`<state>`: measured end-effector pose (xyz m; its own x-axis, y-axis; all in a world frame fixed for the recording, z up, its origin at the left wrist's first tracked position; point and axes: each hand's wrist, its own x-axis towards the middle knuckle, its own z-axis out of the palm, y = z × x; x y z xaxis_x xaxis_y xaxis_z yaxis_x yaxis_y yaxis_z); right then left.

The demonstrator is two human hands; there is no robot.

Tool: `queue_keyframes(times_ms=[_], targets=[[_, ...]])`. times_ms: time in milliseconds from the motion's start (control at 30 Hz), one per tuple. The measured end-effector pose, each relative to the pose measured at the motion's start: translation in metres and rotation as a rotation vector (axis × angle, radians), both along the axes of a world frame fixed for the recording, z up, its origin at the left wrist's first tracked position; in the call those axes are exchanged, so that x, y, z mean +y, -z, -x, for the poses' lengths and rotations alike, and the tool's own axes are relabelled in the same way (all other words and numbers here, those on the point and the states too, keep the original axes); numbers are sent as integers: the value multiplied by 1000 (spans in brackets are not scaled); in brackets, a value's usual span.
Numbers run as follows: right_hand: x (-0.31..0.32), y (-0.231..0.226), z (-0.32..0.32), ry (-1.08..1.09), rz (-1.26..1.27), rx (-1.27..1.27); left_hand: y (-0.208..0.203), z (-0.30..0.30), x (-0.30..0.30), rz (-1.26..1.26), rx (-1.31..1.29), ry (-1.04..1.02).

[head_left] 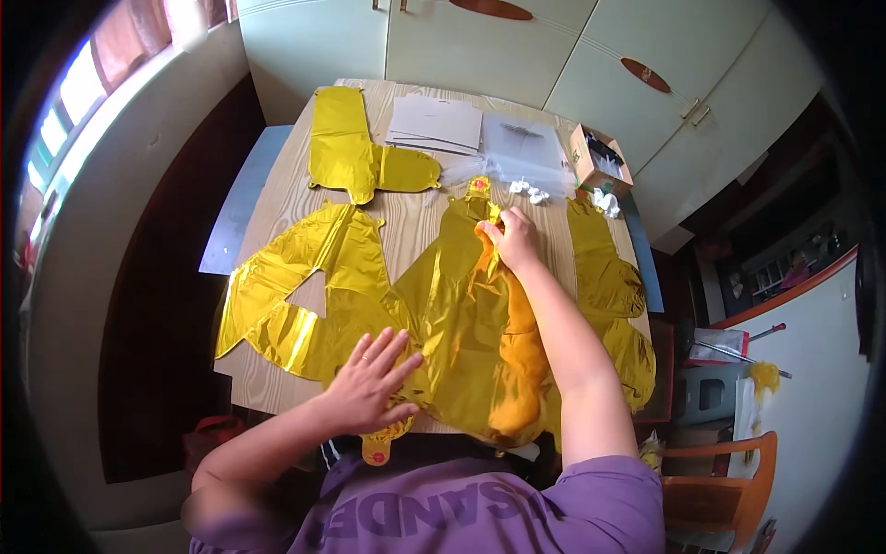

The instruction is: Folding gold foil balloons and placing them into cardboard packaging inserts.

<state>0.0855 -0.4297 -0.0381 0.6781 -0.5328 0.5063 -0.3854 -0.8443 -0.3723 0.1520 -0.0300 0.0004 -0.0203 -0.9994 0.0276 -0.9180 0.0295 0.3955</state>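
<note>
Flat, uninflated gold foil balloons cover the wooden table. My right hand (515, 235) is closed on the upper right edge of the middle foil balloon (452, 314), just below its small tab (479, 186) with a red mark. An orange-looking, wrinkled strip runs down that balloon's right side, under my forearm. Lying flat with fingers spread, my left hand (371, 371) rests on gold foil near the table's front edge. Beside it, to the left, is an A-shaped foil balloon (355, 254) with a triangular hole. Another foil balloon (604, 268) lies at the right, partly behind my right arm.
An L-shaped foil balloon (340, 138) lies at the far left. Along the back are a stack of grey cards (432, 122), clear plastic bags (526, 148), crumpled white pieces (529, 191) and a small cardboard box (587, 157). A wooden chair (761, 480) stands at right.
</note>
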Motion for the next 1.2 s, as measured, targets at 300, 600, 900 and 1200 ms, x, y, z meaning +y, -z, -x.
queue_keyframes(times_ms=[300, 600, 900, 1200], targets=[[-27, -19, -2, -5, -32, 152, -8, 26, -13, -107, 126, -114], [-31, 8, -10, 44, 60, 6, -20, 25, -15, -140, 190, -99], [84, -34, 20, -78, 157, 233, -33, -154, -101, 416, -3, -343], [81, -45, 10, -93, -20, 288, 19, -249, -167, 308, -212, -159]])
